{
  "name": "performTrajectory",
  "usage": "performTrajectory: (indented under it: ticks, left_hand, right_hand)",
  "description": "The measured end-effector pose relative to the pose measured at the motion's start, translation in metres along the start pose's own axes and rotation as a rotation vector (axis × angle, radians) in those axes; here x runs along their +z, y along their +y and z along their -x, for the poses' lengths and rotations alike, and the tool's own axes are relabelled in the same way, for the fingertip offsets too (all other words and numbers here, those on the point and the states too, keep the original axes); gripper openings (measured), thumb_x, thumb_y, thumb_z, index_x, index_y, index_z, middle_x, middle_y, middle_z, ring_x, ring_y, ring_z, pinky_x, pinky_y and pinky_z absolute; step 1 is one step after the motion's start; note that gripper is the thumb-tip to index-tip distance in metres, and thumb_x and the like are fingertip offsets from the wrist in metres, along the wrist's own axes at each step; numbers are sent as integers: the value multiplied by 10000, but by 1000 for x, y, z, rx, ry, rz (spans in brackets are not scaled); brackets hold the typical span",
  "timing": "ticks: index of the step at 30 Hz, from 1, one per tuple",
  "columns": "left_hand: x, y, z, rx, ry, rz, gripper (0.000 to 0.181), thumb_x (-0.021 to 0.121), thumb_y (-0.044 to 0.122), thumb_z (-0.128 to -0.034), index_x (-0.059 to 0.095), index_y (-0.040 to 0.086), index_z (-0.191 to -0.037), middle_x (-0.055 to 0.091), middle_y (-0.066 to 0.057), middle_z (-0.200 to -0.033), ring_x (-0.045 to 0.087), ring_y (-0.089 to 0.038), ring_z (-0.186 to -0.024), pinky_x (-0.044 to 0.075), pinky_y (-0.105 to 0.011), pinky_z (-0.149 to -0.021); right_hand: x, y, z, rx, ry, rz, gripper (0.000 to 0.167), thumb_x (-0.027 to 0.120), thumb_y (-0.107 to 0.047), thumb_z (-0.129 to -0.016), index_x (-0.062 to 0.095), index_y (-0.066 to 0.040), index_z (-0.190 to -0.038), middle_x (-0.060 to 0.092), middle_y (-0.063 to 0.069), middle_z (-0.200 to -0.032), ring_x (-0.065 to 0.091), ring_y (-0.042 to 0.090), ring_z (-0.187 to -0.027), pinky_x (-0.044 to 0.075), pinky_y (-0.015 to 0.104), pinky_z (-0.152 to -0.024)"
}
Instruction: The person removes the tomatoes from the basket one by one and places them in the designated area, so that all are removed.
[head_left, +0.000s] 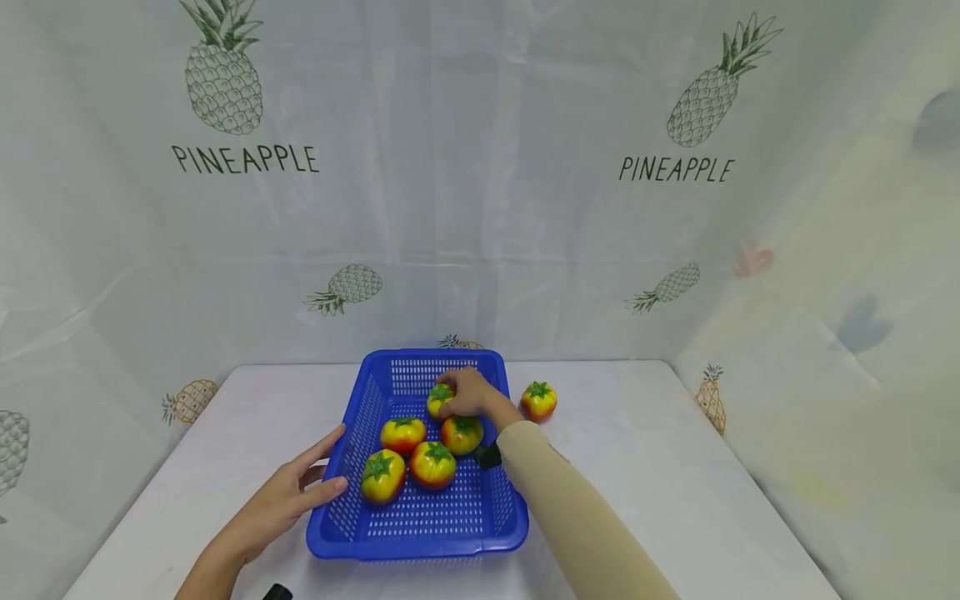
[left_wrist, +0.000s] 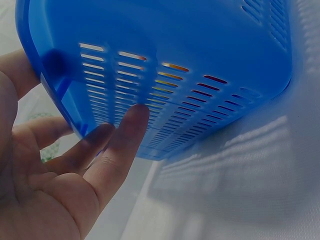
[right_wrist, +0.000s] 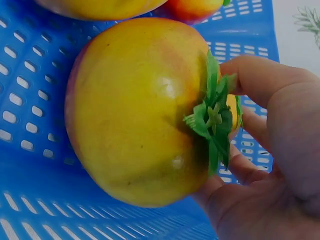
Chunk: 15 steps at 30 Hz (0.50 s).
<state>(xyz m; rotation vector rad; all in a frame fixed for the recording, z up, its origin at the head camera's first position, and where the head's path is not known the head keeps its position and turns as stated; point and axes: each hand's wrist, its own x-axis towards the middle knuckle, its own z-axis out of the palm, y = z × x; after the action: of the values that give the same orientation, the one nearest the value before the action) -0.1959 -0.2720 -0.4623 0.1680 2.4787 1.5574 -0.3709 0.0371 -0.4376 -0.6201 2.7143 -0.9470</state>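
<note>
Head view allows five fruits to be counted within the blue basket (head_left: 416, 550), which is placed on the white table (head_left: 637, 483). The farthest fruit (head_left: 436, 407) is grasped by the right hand (head_left: 471, 394), with thumb and fingers bent around it; four other fruits (head_left: 432, 468) are grouped nearer, held by nothing. The left hand (head_left: 279, 498) is laid against the left side of the basket, its fingers rather straight, and no fruit is held by it. Outside, near the right side of the basket, a sixth fruit (head_left: 538, 403) is seen on the table, touched by no hand. If the fruits are being gathered, the work can be judged as nearly finished: the grasped fruit is to be released, and only the one outside is left. Whether they are instead being taken out cannot be told
</note>
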Motion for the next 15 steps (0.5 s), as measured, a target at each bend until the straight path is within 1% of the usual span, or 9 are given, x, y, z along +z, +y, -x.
performTrajectory:
  ticks: [5, 12, 15]
  left_hand:
    - [1, 2, 1, -1, -3, 12, 872, 702, 384, -1012, 218, 214, -1716, 249, -290, -1706, 395, -565, -1481, 521, -631, -1066]
    - [1, 1, 0, -4, -2, 14, 882, 707, 394, -1007, 215, 218, -1717, 223, -277, -1722, 365, -575, -1495, 506, -646, -1074]
    - [1, 2, 1, -5, 2, 13, 883, 707, 396, -1007, 213, 221, -1717, 219, -275, -1724, 357, -577, -1499, 498, -652, -1079]
  right_hand:
    - [0, 1, 1, -3, 6, -5, 572, 866, -234, -884, 661, -109, -1404, 638, 151, -1374, 614, 310, -1215, 539, 501, -1100]
    - [1, -1, 3, -3, 0, -26, 585, 876, -237, -885, 651, -128, -1414, 650, 144, -1376, 637, 307, -1209, 550, 498, -1088]
    - [1, -1, 2, -17, -9, -24, 584, 881, -245, -882, 658, -141, -1411, 649, 145, -1390, 633, 311, -1224, 542, 497, -1098]
